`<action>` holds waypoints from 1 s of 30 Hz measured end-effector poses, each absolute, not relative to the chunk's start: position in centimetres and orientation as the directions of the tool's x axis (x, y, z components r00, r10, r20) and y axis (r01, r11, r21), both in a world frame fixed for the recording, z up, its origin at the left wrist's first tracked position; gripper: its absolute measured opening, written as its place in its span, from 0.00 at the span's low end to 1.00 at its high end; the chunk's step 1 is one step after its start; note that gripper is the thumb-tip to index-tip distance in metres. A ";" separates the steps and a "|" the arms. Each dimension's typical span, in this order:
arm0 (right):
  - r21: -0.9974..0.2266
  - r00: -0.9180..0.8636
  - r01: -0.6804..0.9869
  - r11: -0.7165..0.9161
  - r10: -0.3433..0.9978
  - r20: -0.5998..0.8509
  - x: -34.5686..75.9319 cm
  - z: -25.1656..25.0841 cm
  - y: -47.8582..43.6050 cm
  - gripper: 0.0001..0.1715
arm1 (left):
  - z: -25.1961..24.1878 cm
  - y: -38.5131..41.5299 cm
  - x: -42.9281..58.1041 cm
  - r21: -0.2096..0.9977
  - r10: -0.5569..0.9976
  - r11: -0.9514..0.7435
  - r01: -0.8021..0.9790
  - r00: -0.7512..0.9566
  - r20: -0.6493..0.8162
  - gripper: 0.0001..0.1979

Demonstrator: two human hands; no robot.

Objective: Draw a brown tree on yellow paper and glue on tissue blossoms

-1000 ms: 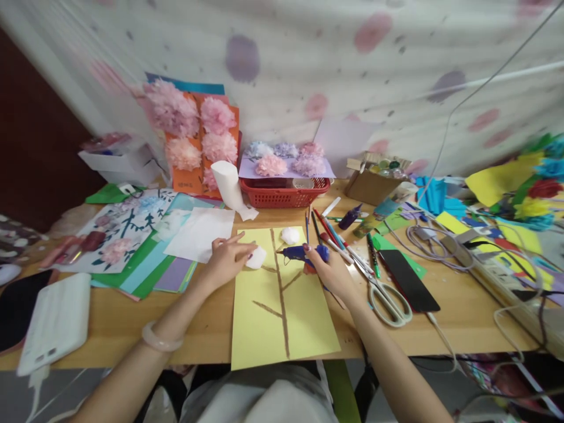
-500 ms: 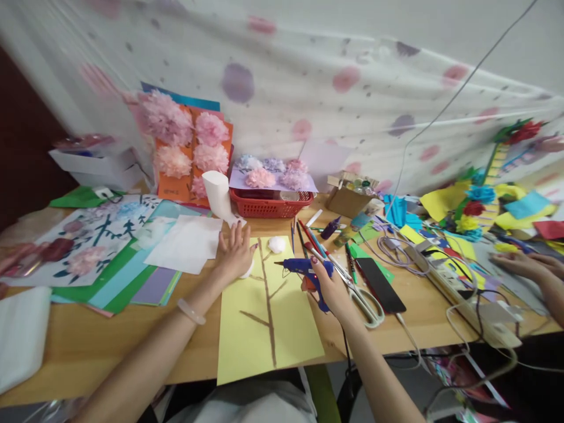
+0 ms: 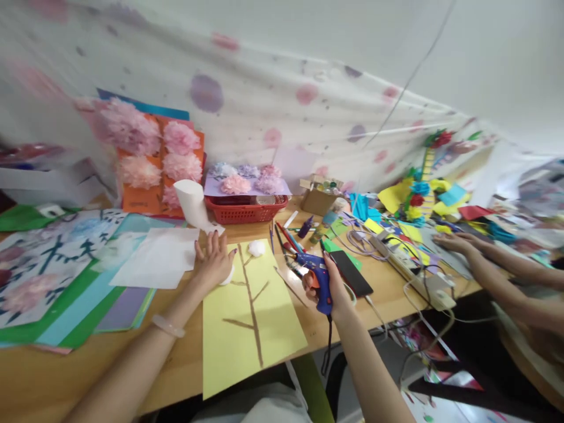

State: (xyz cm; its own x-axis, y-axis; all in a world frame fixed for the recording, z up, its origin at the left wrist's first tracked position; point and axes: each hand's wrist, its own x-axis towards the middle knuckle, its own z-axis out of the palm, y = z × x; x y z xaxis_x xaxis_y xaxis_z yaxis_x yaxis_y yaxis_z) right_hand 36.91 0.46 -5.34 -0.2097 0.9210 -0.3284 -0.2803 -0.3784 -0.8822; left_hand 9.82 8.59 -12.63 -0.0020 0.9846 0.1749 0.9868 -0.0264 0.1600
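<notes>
A yellow sheet (image 3: 264,317) with a brown branch drawn on it lies on the wooden table in front of me. My left hand (image 3: 214,261) lies flat with fingers spread, pressing a white tissue ball (image 3: 228,276) onto the sheet's left edge. A second white tissue ball (image 3: 256,248) sits at the top of the sheet. My right hand (image 3: 331,286) is closed around a blue hot glue gun (image 3: 316,275), held to the right of the sheet with its nozzle pointing left, its cord hanging over the table edge.
White paper (image 3: 156,264) and coloured sheets lie left. A red basket (image 3: 244,210), pens, a black phone (image 3: 351,272), a cardboard box (image 3: 318,198) and a power strip (image 3: 414,270) with cables crowd the back and right. Another person's hands (image 3: 453,242) rest at right.
The view has swung right. My left hand went from pinching the tissue ball to pressing it flat. My right hand drew the glue gun off the sheet toward the right.
</notes>
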 end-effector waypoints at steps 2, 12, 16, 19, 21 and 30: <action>-0.804 -0.245 -0.422 -0.419 0.907 -0.343 39.0 -4.9 -0.7 0.38 | -12.4 8.5 9.8 0.160 0.983 -0.054 0.986 0.025 0.181 0.29; -0.978 0.629 0.162 -0.136 0.777 -0.004 52.3 -5.3 -3.8 0.37 | -13.1 8.6 9.1 0.129 0.967 -0.128 0.983 0.095 0.237 0.29; -0.889 0.690 0.380 -0.254 0.718 0.090 56.4 -5.9 -2.5 0.34 | -13.2 8.6 8.9 0.140 0.965 -0.149 0.979 0.113 0.237 0.28; -0.791 0.645 0.523 -0.317 0.754 0.124 58.0 -6.3 -1.2 0.33 | -13.1 8.4 9.0 0.141 0.959 -0.156 0.978 0.116 0.258 0.27; -0.733 0.615 0.590 -0.338 0.777 0.137 58.4 -6.6 -0.6 0.32 | -13.2 8.4 8.9 0.144 0.949 -0.175 0.974 0.127 0.288 0.27; -0.623 0.584 0.694 -0.362 0.788 0.192 57.8 -7.6 -0.4 0.28 | -13.4 8.4 8.8 0.110 0.950 -0.160 0.981 0.122 0.288 0.27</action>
State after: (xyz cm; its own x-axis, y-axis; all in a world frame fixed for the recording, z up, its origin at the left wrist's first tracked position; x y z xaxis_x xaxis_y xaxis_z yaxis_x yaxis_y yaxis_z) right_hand 57.75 -0.44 -7.63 0.5845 0.7883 0.1924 0.6935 -0.3623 -0.6227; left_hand 8.84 8.40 -13.36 0.1223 0.9498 0.2880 0.9810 -0.1598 0.1103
